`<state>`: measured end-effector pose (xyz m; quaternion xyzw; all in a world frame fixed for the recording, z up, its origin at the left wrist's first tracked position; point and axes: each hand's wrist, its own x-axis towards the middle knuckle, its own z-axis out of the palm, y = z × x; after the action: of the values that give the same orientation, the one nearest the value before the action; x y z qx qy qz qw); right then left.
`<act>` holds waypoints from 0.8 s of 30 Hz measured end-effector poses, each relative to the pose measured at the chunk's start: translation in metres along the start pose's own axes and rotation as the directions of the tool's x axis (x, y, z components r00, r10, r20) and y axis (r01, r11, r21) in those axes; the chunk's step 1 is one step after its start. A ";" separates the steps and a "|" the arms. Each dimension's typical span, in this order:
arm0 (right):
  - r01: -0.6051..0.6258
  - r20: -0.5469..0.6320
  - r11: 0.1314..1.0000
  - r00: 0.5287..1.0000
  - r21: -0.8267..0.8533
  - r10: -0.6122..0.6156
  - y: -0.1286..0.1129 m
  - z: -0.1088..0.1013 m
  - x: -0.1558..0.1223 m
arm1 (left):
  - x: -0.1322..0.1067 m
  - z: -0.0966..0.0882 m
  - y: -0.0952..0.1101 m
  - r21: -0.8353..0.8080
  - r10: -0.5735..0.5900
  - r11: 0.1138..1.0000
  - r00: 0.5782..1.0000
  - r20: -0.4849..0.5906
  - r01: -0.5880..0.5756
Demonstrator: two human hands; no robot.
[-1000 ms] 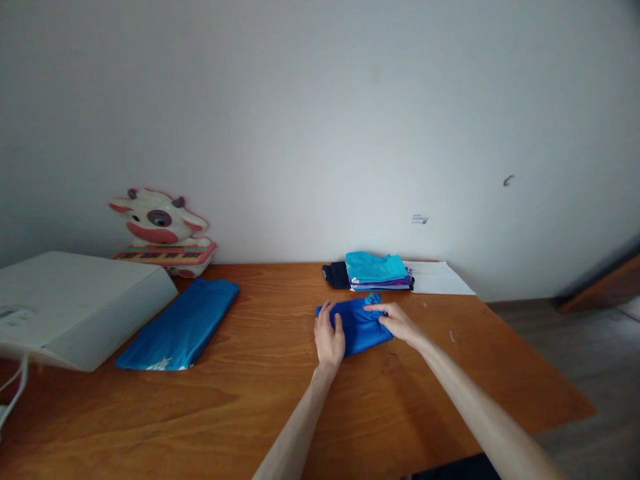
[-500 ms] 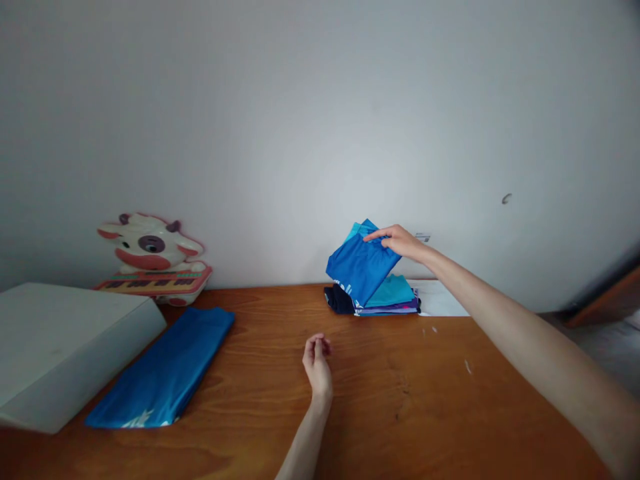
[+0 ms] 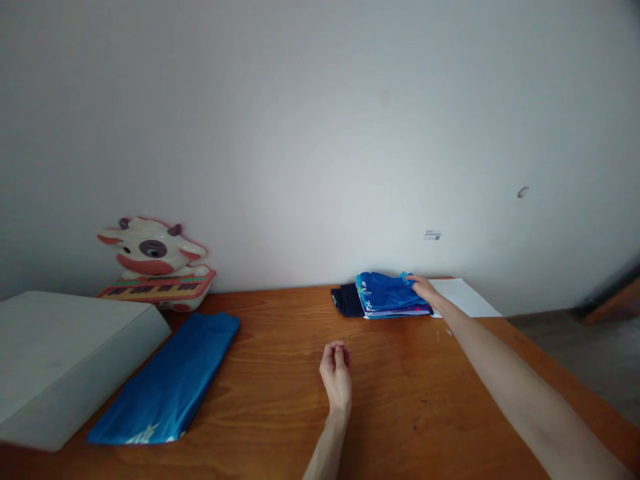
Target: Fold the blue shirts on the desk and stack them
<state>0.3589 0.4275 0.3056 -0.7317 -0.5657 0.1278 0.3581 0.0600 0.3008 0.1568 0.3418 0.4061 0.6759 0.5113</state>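
Observation:
A folded blue garment lies on top of a small stack of folded clothes at the back of the wooden table, near the wall. My right hand reaches out to the stack's right edge, fingers resting on the blue garment. My left hand rests on the table in the middle, fingers loosely curled, holding nothing. A dark folded piece pokes out at the stack's left side.
A long blue folded cloth lies at the left, next to a white box. A cow-shaped toy keyboard leans on the wall. A white sheet of paper sits right of the stack.
My right hand lifted the blue garment off the table's middle, carried it back and laid it on the stack. My left hand let go and stayed on the table.

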 end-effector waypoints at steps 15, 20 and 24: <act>0.391 0.183 0.787 0.920 -0.477 -0.347 -0.004 0.073 -0.003 | 0.000 0.000 0.000 -0.016 -0.023 1.000 0.998 0.058 0.024; 0.304 0.346 0.839 0.926 -0.451 -0.149 0.003 0.128 0.004 | -0.006 0.000 -0.008 -0.046 -0.043 0.998 0.994 0.104 0.048; 0.386 0.254 0.775 0.921 -0.500 -0.295 0.008 0.150 -0.011 | 0.008 -0.006 -0.014 -0.007 -0.056 0.998 0.984 0.171 0.058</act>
<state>0.2724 0.4737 0.1911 -0.6750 -0.7286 -0.0454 0.1072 0.0585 0.3092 0.1422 0.3836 0.3666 0.6316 0.5653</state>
